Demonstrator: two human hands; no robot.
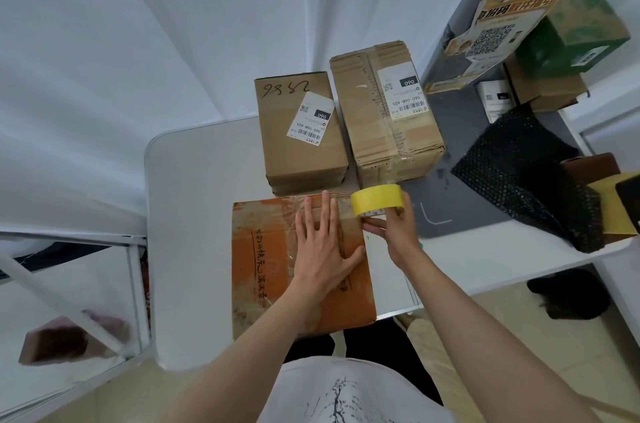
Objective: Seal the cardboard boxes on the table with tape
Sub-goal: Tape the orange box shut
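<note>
The orange-printed flat cardboard box (277, 266) is seen at the near edge of the white table (207, 214), its long axis running from 6 to 12 o'clock, the printed characters reading sideways along that axis. The roll of yellow tape (377, 202) is held on edge at the box's far right corner, its open core facing roughly 5 o'clock. The roll is gripped by the right hand (398, 232), fingers curled round it; the left hand (320, 249) is laid flat and spread on the lid. A crooked or wrinkled strip may be laid if the box is allowed to slide under the pull. Two brown cardboard boxes (301, 145) stand at 12 o'clock, just beyond; a black bubble-wrap bag (519, 173) lies at 3 o'clock.
</note>
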